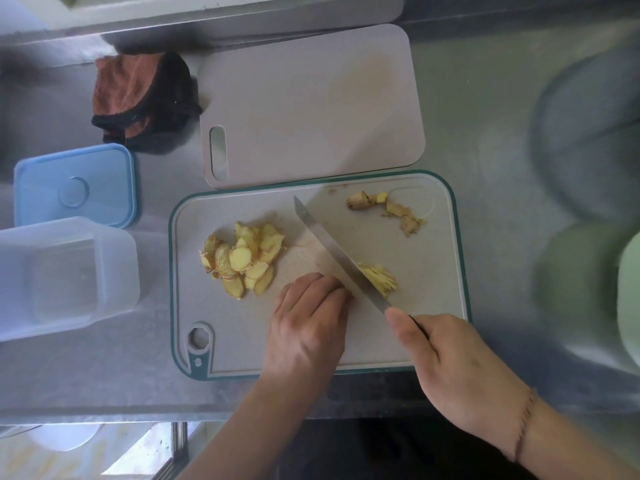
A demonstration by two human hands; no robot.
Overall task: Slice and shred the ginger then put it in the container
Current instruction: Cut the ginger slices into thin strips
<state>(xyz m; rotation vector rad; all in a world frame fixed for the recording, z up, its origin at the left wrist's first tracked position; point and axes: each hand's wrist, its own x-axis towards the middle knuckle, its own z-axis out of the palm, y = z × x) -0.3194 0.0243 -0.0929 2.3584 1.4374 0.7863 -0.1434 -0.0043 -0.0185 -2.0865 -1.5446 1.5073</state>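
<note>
Now you are in the shredding step. Your right hand (450, 358) grips the knife (341, 258) by its handle, forefinger laid along the spine, the blade slanted across the board (433, 271). Your left hand (311, 320) sits curled against the blade's near side, fingertips tucked; what it pins is hidden, probably a small stack of slices. A few shreds (379, 277) lie on the blade's far side. The pile of slices (242, 261) waits on the board left of the knife, and trimmings (384, 206) lie at the board's far right corner. The container (65, 275) stands open left of the board, seemingly empty. Next, I judge, you walk the fingertips back and keep the cuts thin.
</note>
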